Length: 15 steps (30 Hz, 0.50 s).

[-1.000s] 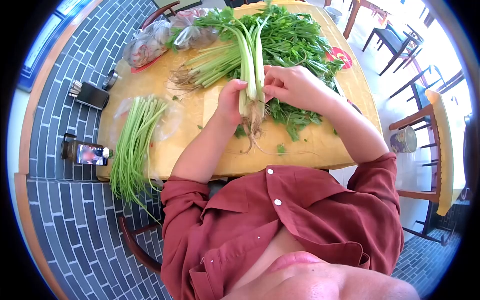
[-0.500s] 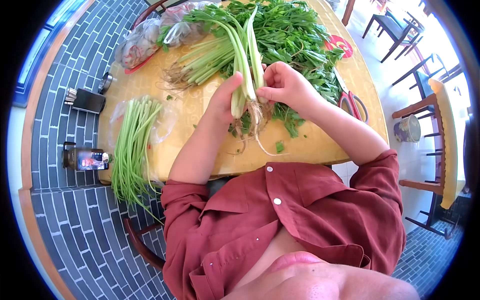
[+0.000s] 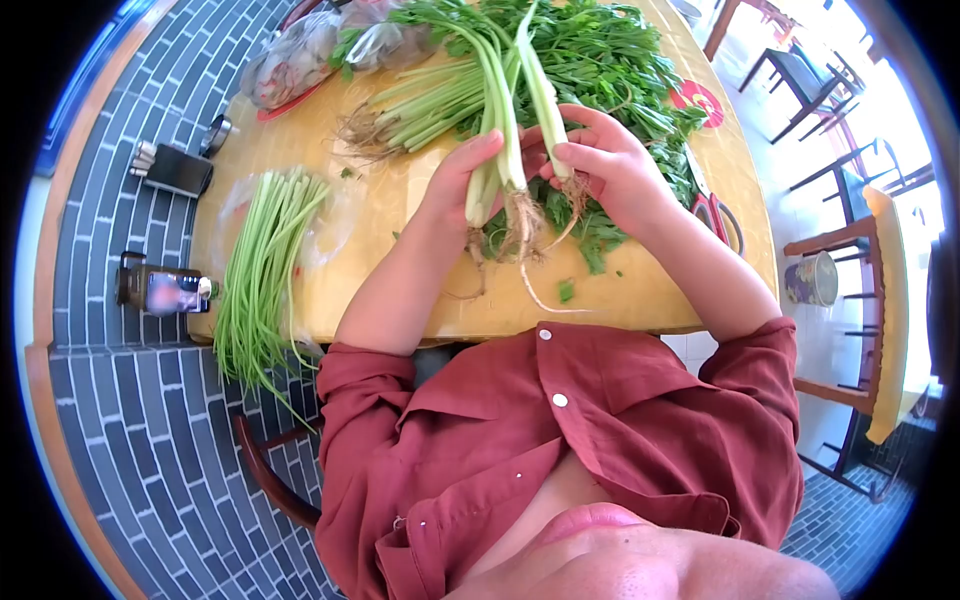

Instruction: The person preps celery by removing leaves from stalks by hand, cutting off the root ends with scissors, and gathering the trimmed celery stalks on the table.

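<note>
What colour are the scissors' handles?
The handles are red and grey, clearest in the head view.

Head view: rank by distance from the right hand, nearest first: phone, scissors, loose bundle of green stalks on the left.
1. Scissors: just right of the right hand, by the leaf pile.
2. Green stalk bundle: left side of the table, past the left hand.
3. Phone: far left, beyond the bundle.
</note>
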### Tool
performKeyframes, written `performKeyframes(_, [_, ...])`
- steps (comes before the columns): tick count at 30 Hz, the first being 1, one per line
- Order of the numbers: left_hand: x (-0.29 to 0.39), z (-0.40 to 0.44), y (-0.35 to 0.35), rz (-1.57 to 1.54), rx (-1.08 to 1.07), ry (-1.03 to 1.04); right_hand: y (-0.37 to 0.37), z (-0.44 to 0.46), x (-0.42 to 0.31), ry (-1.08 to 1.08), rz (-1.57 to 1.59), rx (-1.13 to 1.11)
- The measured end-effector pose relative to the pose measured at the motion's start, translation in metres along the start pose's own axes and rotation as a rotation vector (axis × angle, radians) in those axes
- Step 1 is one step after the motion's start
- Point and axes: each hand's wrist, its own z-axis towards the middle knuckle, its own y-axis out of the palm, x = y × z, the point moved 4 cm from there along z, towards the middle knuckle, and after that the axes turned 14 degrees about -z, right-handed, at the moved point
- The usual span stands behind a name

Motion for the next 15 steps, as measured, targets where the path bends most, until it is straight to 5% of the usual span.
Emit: performKeyframes(15, [-0.007,0.002,0.010,-0.254,-0.159,0.043,0.008,0.005,0.013,-0.045,-0.163,0.127])
